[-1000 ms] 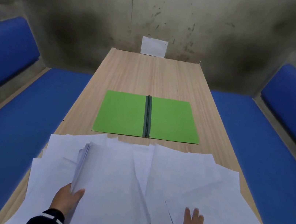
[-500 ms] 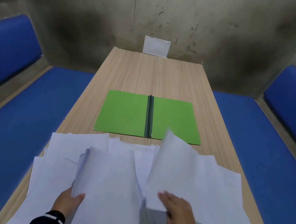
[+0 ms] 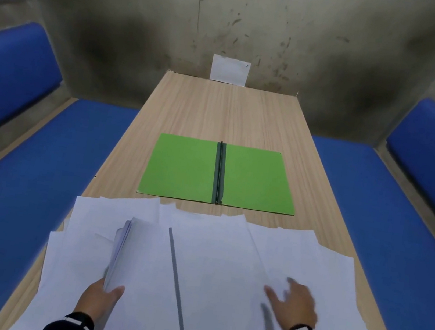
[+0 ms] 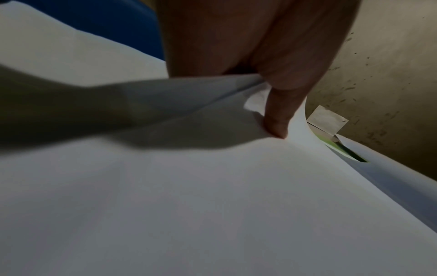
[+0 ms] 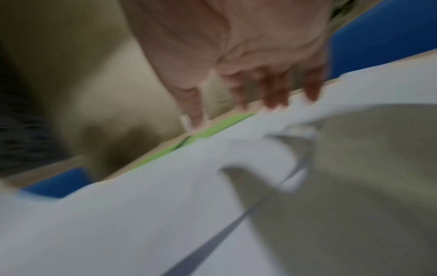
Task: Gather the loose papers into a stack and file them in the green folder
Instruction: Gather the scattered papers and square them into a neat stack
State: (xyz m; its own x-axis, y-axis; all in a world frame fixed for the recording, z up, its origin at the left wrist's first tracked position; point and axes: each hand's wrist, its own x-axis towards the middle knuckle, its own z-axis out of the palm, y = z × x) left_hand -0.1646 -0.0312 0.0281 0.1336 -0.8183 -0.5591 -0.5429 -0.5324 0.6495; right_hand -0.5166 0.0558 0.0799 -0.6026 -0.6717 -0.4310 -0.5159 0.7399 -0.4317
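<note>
- My left hand (image 3: 98, 301), near edge of the table (image 3: 227, 112): thumb on top, fingers out of sight beneath, pinching a small stack of sheets (image 3: 138, 254) by its near corner. Stack's far end lifts off the spread, edges fanned.
- Left wrist view: thumb (image 4: 279, 119) pressed down on the top sheet, paper curling up beside it. Rest of the fingers hidden under the paper.
- My right hand (image 3: 293, 303), to the R of the stack: fingers spread and fairly straight, nothing gripped. Blurred by motion in head view, so can't tell whether the tips touch the paper or hang just above it.
- Right wrist view, also blurred: fingertips (image 5: 274, 97) pointing down twd the white sheets, thumb apart from the rest.
- Loose papers (image 3: 309, 257) lie fanned and overlapping across the near end of the table, under and around both hands, some overhanging the L and R edges.
- Green folder (image 3: 182, 168) lies open flat beyond my fingertips, mid-table, dark spine (image 3: 220, 173) down its centre. It sits just past the far edge of the papers, apart from them, w/ no sheet on it.
- Farther off, past the folder: a white card (image 3: 229, 69) against the stained wall (image 3: 314, 38) at the table's far end.
- Blue benches (image 3: 39, 180) run along both sides, L and R of my hands.
</note>
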